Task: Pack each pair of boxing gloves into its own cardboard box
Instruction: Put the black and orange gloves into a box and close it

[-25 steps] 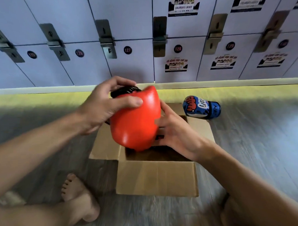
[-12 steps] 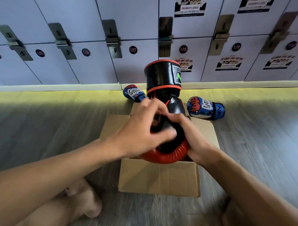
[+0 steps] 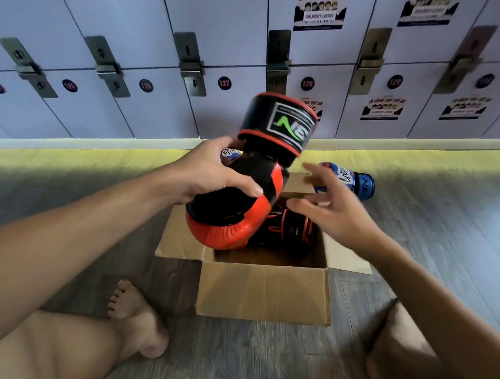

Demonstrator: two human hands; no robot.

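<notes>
A red and black boxing glove (image 3: pixel 242 206) hangs above the open cardboard box (image 3: pixel 264 293), cuff up and tilted right. My left hand (image 3: pixel 212 170) grips it at the wrist and palm side. Down in the box lies a second red and black glove (image 3: pixel 293 231), partly hidden by the first. My right hand (image 3: pixel 328 210) hovers over the box's right side with fingers spread, holding nothing. One blue glove (image 3: pixel 349 179) lies on the floor behind the box at the right; a bit of another blue glove (image 3: pixel 229 154) shows behind my left hand.
A wall of numbered lockers (image 3: pixel 161 99) runs along the back, close behind the box. My bare feet (image 3: pixel 134 319) rest on the grey wooden floor at either side of the box. The box flaps are folded outward.
My right hand has let go of the red glove and drawn off to the right. My left hand has lifted and tilted the glove, exposing the second glove in the box.
</notes>
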